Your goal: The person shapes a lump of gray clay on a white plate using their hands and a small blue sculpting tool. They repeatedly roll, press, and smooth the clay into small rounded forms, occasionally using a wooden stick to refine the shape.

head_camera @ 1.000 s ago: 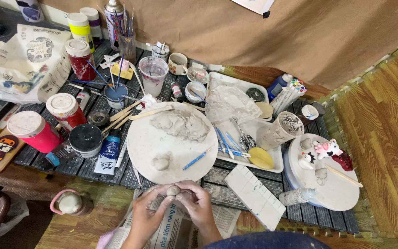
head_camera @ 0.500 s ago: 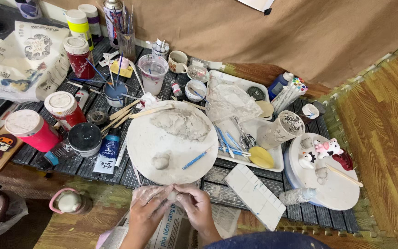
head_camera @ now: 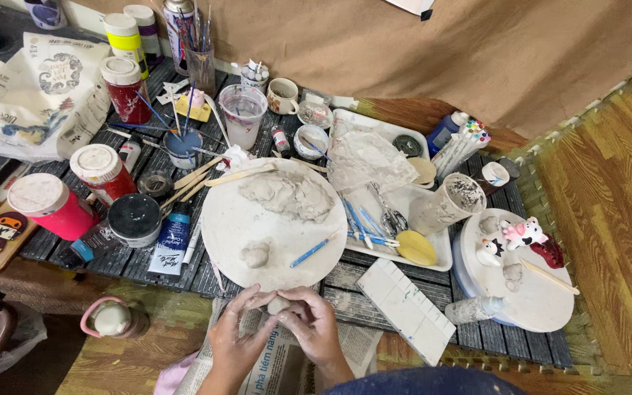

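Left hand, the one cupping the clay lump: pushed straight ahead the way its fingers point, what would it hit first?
Probably the right hand: the left hand angles inward across the clay lump.

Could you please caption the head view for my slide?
Both hands press a small clay lump beside a round white board among paint jars.

matt grey clay lump (head_camera: 279, 304), slatted wooden table (head_camera: 374, 281)

Brown paper backdrop (head_camera: 374, 51), wood floor (head_camera: 608, 190) (plank pattern), slatted table (head_camera: 345, 281).
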